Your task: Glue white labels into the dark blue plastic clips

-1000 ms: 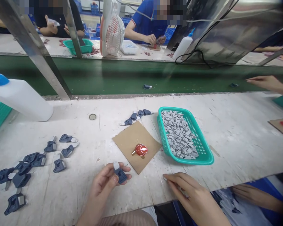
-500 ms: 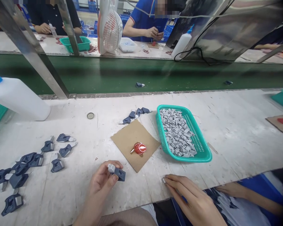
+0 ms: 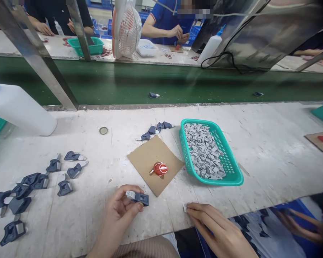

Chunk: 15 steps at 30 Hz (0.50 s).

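Between the thumb and fingers of my left hand (image 3: 121, 211) is a dark blue-grey plastic part (image 3: 141, 199) with a light grey tip. My right hand (image 3: 218, 225) pinches a small light grey plastic piece (image 3: 185, 208) low over the table's front edge. A brown cardboard square (image 3: 142, 157) lies ahead of both hands, bearing a glossy red blob (image 3: 160, 168) in a clear wet puddle. To its right stands a green basket (image 3: 233, 181) full of small grey pieces (image 3: 204, 152). Several similar dark parts (image 3: 151, 130) lie in a row behind the cardboard.
More dark parts (image 3: 21, 191) lie scattered at the left. A white bottle (image 3: 24, 111) leans in there, with a bottle cap (image 3: 103, 130) nearby. A green conveyor belt (image 3: 110, 84) runs behind a metal post (image 3: 51, 71). Co-workers sit beyond it; another person's hand (image 3: 298, 225) is at lower right.
My left hand has shifted slightly right and turned the dark part more level. My right hand has moved slightly left and down. A part on the belt has drifted left.
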Available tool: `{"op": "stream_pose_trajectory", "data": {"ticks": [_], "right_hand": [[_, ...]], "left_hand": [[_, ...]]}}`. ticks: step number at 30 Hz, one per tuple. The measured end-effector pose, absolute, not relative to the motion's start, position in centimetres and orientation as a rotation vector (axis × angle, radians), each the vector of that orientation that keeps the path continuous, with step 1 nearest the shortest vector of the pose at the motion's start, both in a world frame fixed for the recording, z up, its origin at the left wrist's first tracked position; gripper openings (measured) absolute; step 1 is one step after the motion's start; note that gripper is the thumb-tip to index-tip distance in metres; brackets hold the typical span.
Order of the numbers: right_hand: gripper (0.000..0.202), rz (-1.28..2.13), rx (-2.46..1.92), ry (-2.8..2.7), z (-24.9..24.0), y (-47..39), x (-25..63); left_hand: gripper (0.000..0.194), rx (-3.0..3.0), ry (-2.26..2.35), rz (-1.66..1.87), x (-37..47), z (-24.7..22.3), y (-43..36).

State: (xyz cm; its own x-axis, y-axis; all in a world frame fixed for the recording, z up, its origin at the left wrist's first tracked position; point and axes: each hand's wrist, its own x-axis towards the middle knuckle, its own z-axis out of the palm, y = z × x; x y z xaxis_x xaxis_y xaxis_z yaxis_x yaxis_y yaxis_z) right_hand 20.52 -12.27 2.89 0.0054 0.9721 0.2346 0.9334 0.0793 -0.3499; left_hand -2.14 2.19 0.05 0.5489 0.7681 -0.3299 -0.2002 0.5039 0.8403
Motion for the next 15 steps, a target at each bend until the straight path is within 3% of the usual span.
{"op": "stream_pose_trajectory", "data": {"ticks": [7, 15], "right_hand": [[0.009, 0.155, -1.859, -1.685, 4.1, -9.6, 20.1], [0.012, 0.083, -1.786, -1.601, 4.1, -3.3, 19.2]], "left_hand": [[0.015, 0.867, 0.759, 0.610, -2.1, 0.4, 2.1], [0.015, 0.860, 0.725, 0.591, -2.1, 0.1, 2.1]]}}
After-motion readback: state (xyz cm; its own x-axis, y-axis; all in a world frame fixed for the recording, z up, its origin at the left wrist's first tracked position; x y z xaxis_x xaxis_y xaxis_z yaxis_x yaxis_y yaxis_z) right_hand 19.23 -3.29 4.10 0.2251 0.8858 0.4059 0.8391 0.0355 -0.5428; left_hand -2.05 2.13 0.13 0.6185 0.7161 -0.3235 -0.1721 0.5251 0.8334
